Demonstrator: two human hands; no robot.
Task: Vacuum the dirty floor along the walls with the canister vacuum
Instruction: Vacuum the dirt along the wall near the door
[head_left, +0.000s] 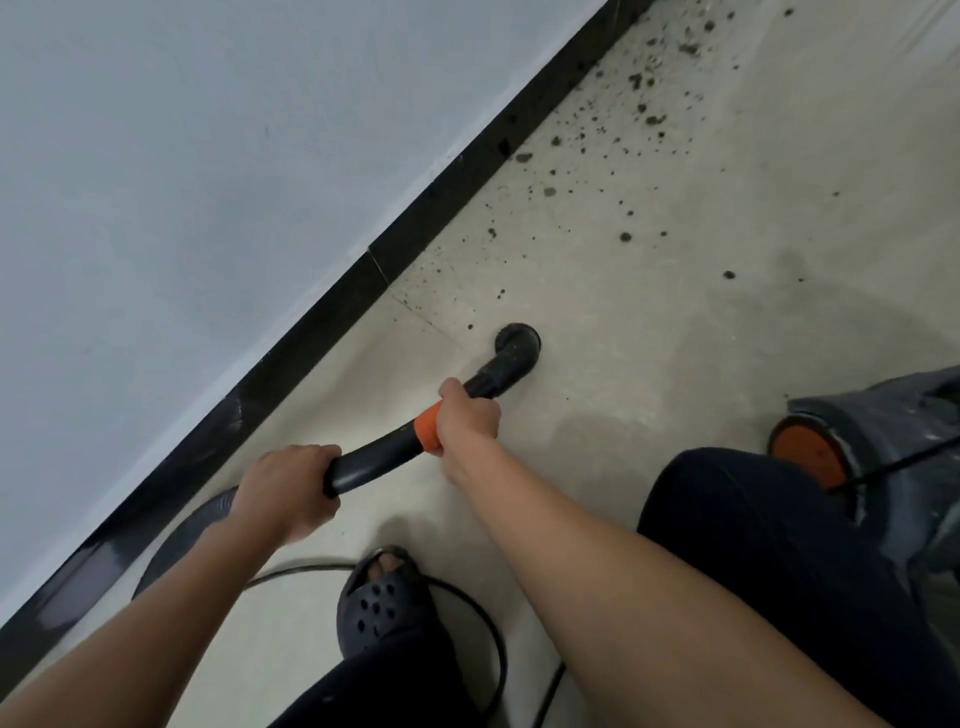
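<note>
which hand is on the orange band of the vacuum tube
The right hand, gripping the orange band nearer the nozzle; the left hand holds the tube's black rear end.

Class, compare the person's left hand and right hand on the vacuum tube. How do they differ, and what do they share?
The left hand grips the rear end of the black tube, by the ribbed hose; the right hand grips further forward, at the orange band. The left hand lies nearer the baseboard; the right hand is nearer the nozzle. Both curl round the same tube.
</note>
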